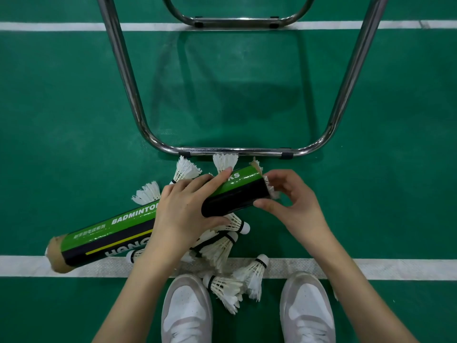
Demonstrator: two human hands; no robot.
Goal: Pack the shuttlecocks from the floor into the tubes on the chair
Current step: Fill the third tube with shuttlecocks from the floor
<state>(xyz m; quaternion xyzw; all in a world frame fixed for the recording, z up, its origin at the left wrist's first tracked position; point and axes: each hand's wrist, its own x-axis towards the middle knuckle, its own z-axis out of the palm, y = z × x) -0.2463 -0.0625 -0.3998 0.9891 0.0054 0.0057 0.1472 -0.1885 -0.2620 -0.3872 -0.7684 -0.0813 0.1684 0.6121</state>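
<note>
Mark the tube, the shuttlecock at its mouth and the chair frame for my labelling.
tube (118, 233): head view, green side of its body.
shuttlecock (270, 189): head view, feathers at the tube's mouth.
chair frame (235, 151): head view, near floor bar.

Shuttlecocks (223, 246) lie on the floor (61, 107) between chair frame (235, 151) and shoes (188, 310).

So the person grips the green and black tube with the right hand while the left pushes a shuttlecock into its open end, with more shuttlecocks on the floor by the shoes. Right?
Not quite: the hands are swapped. The head view shows the left hand gripping the green and black tube while the right hand pushes a shuttlecock into its open end. More shuttlecocks do lie on the floor by the shoes.
</note>
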